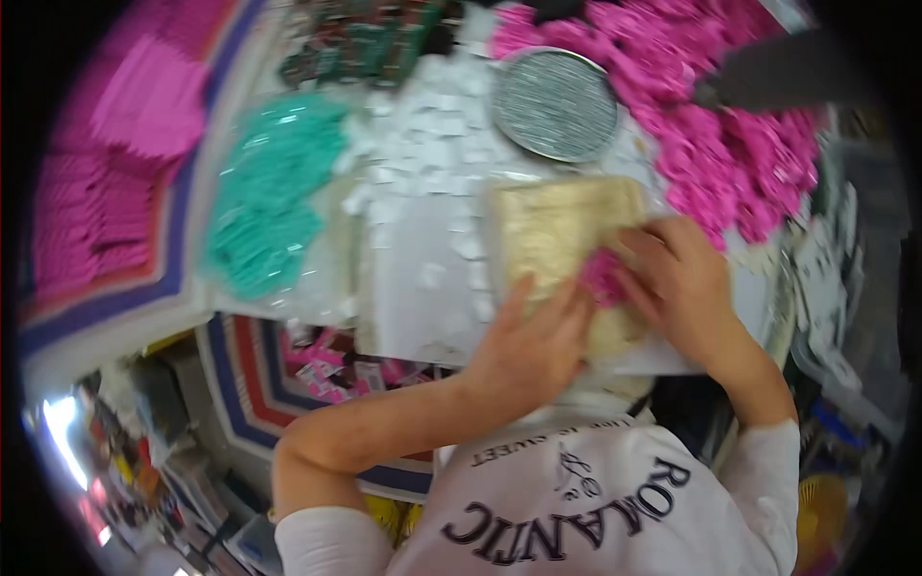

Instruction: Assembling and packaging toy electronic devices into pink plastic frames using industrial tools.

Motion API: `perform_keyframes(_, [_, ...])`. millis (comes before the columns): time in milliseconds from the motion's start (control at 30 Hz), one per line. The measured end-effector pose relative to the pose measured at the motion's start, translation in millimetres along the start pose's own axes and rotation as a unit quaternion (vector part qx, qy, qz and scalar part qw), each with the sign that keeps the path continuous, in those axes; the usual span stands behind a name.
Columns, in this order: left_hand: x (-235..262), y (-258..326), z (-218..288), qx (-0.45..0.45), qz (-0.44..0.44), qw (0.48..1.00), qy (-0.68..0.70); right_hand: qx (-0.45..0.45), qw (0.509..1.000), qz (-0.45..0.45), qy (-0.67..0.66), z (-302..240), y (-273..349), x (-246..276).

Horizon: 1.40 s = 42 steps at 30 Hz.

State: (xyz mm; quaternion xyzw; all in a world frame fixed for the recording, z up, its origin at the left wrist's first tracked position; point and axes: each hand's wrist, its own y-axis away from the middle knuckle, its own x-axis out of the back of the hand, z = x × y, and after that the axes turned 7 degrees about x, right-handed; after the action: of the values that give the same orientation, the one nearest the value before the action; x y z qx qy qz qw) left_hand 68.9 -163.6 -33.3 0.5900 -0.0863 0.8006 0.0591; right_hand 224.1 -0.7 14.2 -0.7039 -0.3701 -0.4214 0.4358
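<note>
A small pink piece [603, 276], blurred and partly covered, lies between my hands over a pale yellow, cushion-like pad [547, 230]. My right hand [684, 288] curls its fingers and thumb round the piece from the right. On the left, my left hand [540, 341] rests on the pad's near part with its fingers stretched toward the piece, their tips close to it. What kind of thing the pink piece is cannot be made out. Just beyond the pad stands a round tin [557, 106] filled with thin grey metal pins or wires.
Pink pieces [711, 154] are heaped at the far right, beneath a dark grey arm-like object [797, 72]. Small white cards [437, 134] cover the table's middle. Teal pieces [274, 192] lie in clear plastic at left. A striped sack [178, 211] holds stacked pink pieces [144, 106].
</note>
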Motion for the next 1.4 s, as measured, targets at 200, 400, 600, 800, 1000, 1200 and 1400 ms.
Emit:
perform_keyframes(200, [32.1,-8.6,-16.1,-0.013,-0.061,0.983,0.171,0.002,0.997,-0.015,-0.071,-13.8,43.2,-19.1])
perform_keyframes(400, [159.3,-1.4,-166.2,0.169,0.055,0.914,0.366,-0.011,0.996,-0.002,-0.088,-17.3,50.5,-24.3])
perform_keyframes(600, [259.4,36.7,-411.2,0.405,0.483,0.716,-0.302,-0.020,0.993,0.026,-0.117,-17.3,46.7,-26.7])
perform_keyframes(800, [356.7,63.6,-554.0,0.603,0.181,0.745,-0.219,-0.019,0.992,0.034,-0.120,-14.7,47.7,-28.7])
perform_keyframes(1000, [353.4,62.4,-549.8,0.569,0.205,0.772,-0.195,-0.025,0.992,0.051,-0.114,-12.3,49.4,-26.5])
perform_keyframes(1200, [347.1,76.4,-479.3,0.486,0.280,0.777,-0.287,0.010,0.990,0.052,-0.127,-12.6,48.7,-26.5])
perform_keyframes(1400, [272.5,37.2,-258.0,0.197,0.381,0.832,-0.352,0.007,0.967,0.146,-0.210,-22.0,56.9,-7.4])
